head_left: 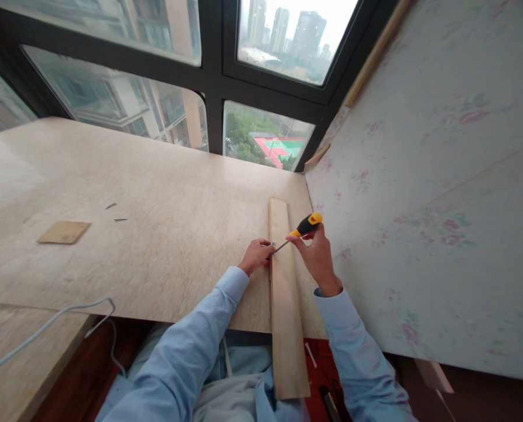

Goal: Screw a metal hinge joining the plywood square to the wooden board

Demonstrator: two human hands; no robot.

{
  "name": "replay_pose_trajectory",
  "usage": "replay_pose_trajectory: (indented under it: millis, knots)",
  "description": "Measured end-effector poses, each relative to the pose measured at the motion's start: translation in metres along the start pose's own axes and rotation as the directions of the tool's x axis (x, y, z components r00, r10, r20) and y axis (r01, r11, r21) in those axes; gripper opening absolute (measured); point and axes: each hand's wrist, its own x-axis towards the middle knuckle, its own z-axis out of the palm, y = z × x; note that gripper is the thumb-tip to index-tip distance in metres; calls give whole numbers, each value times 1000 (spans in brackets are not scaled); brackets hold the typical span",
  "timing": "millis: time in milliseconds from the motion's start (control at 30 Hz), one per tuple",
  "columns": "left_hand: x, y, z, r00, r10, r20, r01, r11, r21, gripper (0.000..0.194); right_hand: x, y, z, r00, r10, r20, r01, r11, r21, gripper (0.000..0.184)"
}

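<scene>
A long pale wooden board (283,293) lies across the stone sill, its near end jutting out over my lap. My right hand (317,252) is closed around a yellow and black screwdriver (307,225). The screwdriver's shaft slants down to the left, and its tip meets the board's left edge by a small metal piece (273,244). My left hand (256,255) pinches at that same edge, fingertips closed on the metal piece, which they partly hide. Its exact kind is too small to tell.
On the sill at left are a square wooden piece (64,232) and two thin dark slivers (120,220). A white cable (59,321) loops at lower left. Dark-framed windows (215,76) stand ahead; a floral-papered wall (419,205) rises close on the right.
</scene>
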Motion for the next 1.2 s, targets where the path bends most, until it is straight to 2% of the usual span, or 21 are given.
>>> replay_pose_trajectory:
  millis: [67, 167, 233, 300, 400, 467, 533, 633, 700, 767, 867, 900, 933, 1000, 1100, 1200]
  knots:
    - [1, -1, 0, 1000, 7, -4, -7, 1000, 6, 21, -1, 1, 2, 999, -24, 33, 23, 1000, 22, 59]
    - [3, -3, 0, 1000, 13, 18, -12, 1000, -15, 21, -3, 3, 2, 978, -104, 179, 59, 969, 241, 54]
    - [5, -4, 0, 1000, 7, 21, -6, 1000, -11, 21, -3, 3, 1, 963, -141, 231, 57, 940, 337, 52]
    - [5, -5, 0, 1000, -1, 14, 1, 1000, 1, 23, -3, 2, -2, 972, -115, 206, 52, 957, 285, 57]
    - [4, -4, 0, 1000, -4, 4, 4, 1000, 7, 24, -3, 0, -4, 998, -53, 44, 52, 998, 31, 71]
    - [3, -2, 0, 1000, -8, 1, 8, 1000, 5, 25, -4, 1, -3, 999, -49, -19, 48, 997, -56, 78]
    - [1, -1, 0, 1000, -15, 5, 15, 1000, -2, 25, -6, 5, 0, 998, -61, 17, 61, 998, 15, 76]
    - [1, 0, 0, 1000, -18, 10, 18, 1000, -13, 24, -8, 9, 1, 984, -111, 141, 74, 967, 244, 65]
    - [1, 0, 0, 1000, -19, 10, 19, 1000, -15, 23, -7, 9, -1, 972, -124, 201, 54, 945, 322, 63]
    - [2, 0, 1, 1000, -18, 10, 18, 1000, -17, 22, -6, 6, -3, 980, -78, 184, 31, 969, 244, 68]
    - [2, 0, 1, 1000, -14, 12, 14, 1000, -15, 19, -3, 3, -3, 1000, 7, 29, -7, 1000, 4, 78]
    - [2, 0, 1, 1000, -14, 10, 14, 1000, -12, 18, -3, 3, -1, 1000, 18, 2, -18, 1000, -14, 80]
    - [2, 0, 1, 1000, -15, 10, 15, 1000, -8, 18, -3, 4, 0, 1000, 20, 5, -20, 1000, 22, 80]
    - [1, 0, 1, 1000, -15, 8, 15, 1000, -4, 18, -3, 7, 3, 997, 3, 77, -18, 980, 198, 75]
    - [2, 0, 1, 1000, -14, 3, 14, 1000, 7, 21, -4, 10, 3, 979, -28, 200, -62, 902, 428, 68]
    - [3, -1, 1, 1000, -12, -5, 12, 999, 33, 22, -5, 8, -2, 973, 4, 230, -104, 898, 427, 65]
